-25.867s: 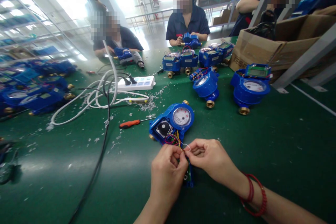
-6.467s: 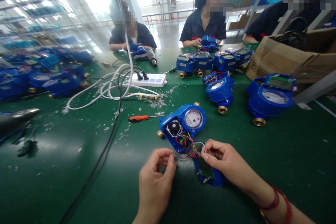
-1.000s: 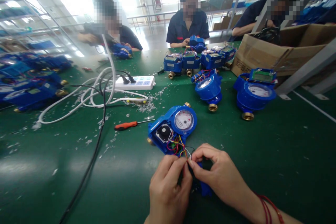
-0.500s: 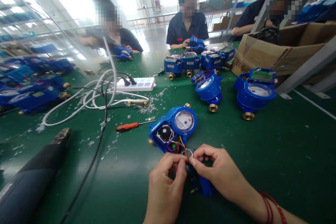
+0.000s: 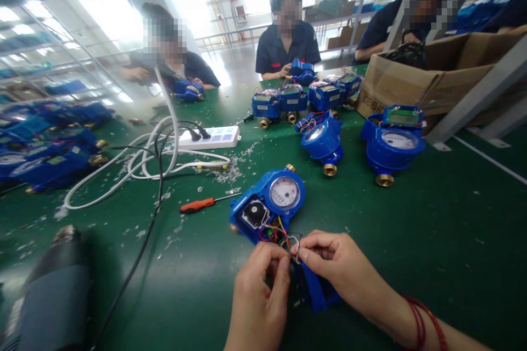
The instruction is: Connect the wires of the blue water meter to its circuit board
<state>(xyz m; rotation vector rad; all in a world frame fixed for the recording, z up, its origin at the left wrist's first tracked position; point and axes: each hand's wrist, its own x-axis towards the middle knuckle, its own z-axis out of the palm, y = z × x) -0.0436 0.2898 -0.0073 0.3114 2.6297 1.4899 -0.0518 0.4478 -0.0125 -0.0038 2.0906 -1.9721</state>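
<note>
Just in front of me lies a blue water meter (image 5: 267,200), its side housing uncovered, with a round dial and a black round part inside. Thin coloured wires (image 5: 282,233) run out of it toward my hands. My left hand (image 5: 261,285) is closed, thumb and forefinger pinching the wires. Beside it, my right hand (image 5: 329,260) pinches the same wires close to the left fingertips. Under the hands rests a blue plastic housing (image 5: 315,285), partly covered by them. An orange-and-black screwdriver (image 5: 197,205) lies left of the meter.
A heat gun (image 5: 57,290) lies at the lower left, a black cable (image 5: 140,258) beside it. A white power strip (image 5: 209,138) sits among looped cords and plastic scraps. More meters (image 5: 393,145) stand right and far left. A cardboard box (image 5: 411,82) is at right; several people sit opposite.
The view has shifted slightly, and the heat gun appears at a different angle. Both hands keep pinching the wires; the right fingertips have moved a little.
</note>
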